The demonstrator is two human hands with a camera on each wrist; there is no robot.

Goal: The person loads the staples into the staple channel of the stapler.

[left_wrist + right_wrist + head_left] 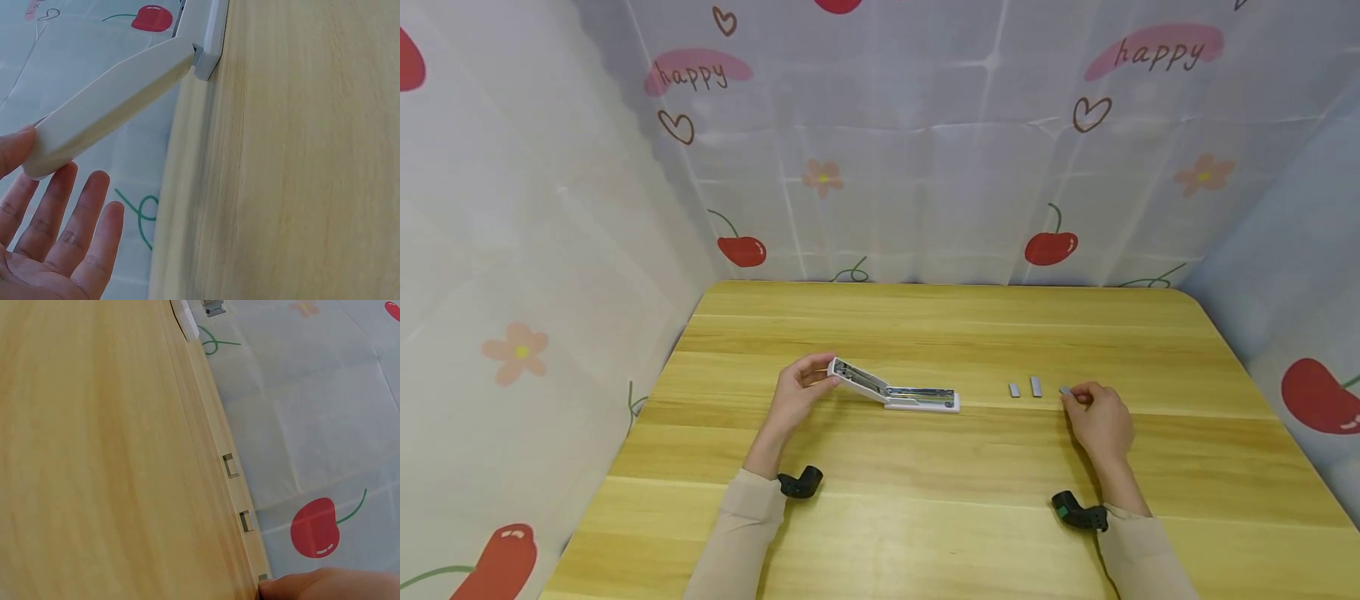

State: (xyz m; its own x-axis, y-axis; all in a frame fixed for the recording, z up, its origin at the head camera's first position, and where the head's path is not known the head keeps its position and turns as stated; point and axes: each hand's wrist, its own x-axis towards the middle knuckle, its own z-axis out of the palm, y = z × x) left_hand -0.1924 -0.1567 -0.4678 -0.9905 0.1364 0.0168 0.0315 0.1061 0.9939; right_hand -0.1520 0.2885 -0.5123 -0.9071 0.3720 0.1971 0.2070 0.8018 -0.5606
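Note:
A white stapler lies folded wide open on the table, its metal parts facing up. My left hand pinches the end of its raised arm between thumb and fingers; the other fingers spread loosely below in the left wrist view. To the right of the stapler, two short grey staple strips, one smaller and one longer, rest on the wood. Beyond them my right hand pinches a third staple strip by thumb and forefinger, at table level. Most of that strip is hidden by the fingertips.
The wooden table has rounded far corners. A pale curtain with cherries, hearts and flowers hangs behind it and at both sides. Black wrist cameras sit on both forearms over beige sleeves.

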